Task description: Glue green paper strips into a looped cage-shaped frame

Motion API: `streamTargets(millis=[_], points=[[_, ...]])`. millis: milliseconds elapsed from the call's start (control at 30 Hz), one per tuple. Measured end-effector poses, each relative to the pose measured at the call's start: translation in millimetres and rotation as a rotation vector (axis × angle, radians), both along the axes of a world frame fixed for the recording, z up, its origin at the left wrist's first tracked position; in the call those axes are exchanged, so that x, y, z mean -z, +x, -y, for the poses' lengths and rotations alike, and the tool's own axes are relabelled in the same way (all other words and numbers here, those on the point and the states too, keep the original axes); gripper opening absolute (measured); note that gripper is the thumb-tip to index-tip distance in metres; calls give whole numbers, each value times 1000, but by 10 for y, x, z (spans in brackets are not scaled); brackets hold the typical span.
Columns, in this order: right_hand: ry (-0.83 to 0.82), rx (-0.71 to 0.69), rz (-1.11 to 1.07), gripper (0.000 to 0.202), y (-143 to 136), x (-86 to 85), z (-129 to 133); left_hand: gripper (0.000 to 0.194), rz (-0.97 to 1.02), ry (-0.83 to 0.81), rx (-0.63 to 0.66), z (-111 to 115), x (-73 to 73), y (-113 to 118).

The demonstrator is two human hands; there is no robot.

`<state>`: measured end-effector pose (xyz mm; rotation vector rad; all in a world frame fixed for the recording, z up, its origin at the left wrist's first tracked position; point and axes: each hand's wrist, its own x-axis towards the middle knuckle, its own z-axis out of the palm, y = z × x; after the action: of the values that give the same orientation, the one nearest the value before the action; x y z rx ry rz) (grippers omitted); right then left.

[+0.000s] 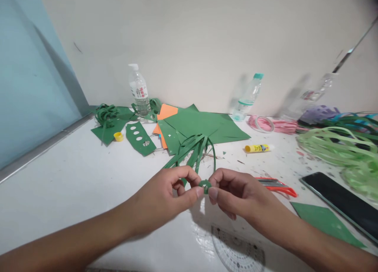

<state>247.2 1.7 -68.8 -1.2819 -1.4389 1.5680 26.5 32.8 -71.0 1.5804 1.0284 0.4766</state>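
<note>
Left hand and right hand holding a small green paper piece above the desk, each grip a narrow pinch, at its 9 and 3 o'clock edges. Such thin paper probably calls for light, even pressure, lest the small opening tear. Green strips fan out at 12 o'clock; whether they join the piece cannot be told. An orange-red cutter lies near 3 o'clock.

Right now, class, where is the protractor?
In the head view, the protractor lies on the white table at the bottom, right of centre, just below the right hand.
</note>
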Motion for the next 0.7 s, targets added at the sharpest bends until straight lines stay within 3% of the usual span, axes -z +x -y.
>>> streamTargets(millis=[700], points=[[70,-18,45,24,32,81,-1,25,-71,34,13,-9,-33,23]])
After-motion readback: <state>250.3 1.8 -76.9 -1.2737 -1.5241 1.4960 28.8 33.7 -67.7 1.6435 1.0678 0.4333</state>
